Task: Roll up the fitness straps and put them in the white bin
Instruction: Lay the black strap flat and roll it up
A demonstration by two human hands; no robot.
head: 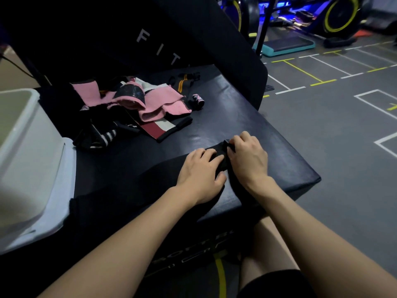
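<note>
A black fitness strap [222, 159] lies flat on the black padded box [247, 117] near its front right corner. My left hand [200, 174] lies on the strap with its fingers curved over it. My right hand [249, 157] pinches the strap's far end with curled fingers. Most of the strap is hidden under both hands. A pile of loose straps [137, 108], pink, black and striped, sits further back on the box. The white bin [28, 151] stands at the left edge, its inside blurred.
A small rolled strap [198, 100] lies right of the pile. A black padded wall [163, 39] with white letters rises behind the box. Grey gym floor [343, 117] with painted lines spreads to the right, with a step platform [285, 46] and exercise bikes beyond.
</note>
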